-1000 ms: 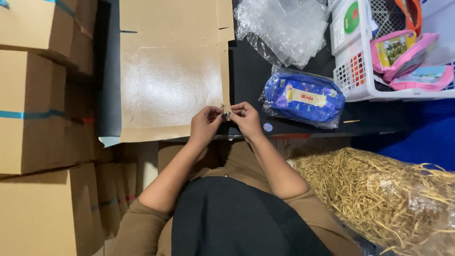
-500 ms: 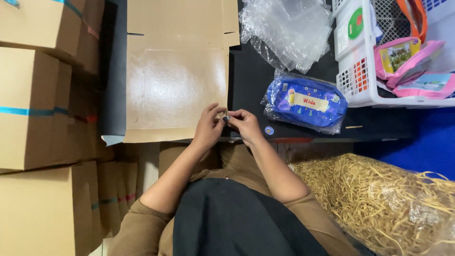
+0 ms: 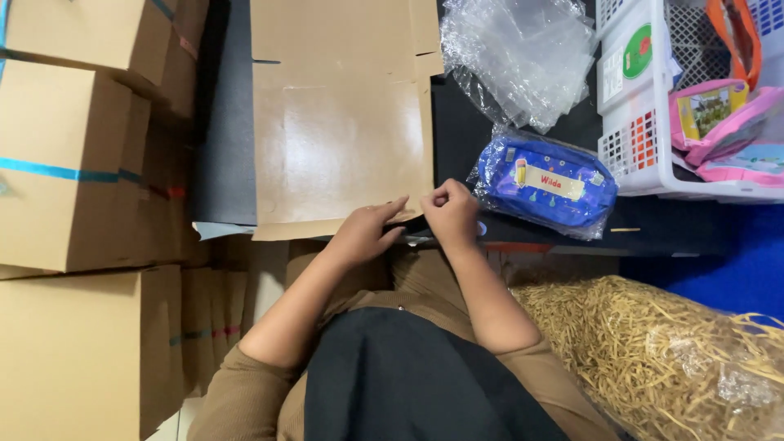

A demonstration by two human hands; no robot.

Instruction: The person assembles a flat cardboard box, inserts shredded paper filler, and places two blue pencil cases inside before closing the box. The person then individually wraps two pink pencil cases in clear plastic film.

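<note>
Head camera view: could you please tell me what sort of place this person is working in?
Probably a small packing station for parcels. Closed cardboard boxes are stacked on the left, a flattened cardboard sheet lies on the dark table, and bubble wrap and straw-like filler sit near a wrapped blue pouch.

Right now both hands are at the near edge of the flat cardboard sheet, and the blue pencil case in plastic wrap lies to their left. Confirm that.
Not quite: the blue pencil case lies to the right of the hands, as the head view shows. The left hand and right hand are at the near edge of the flat cardboard sheet.
</note>
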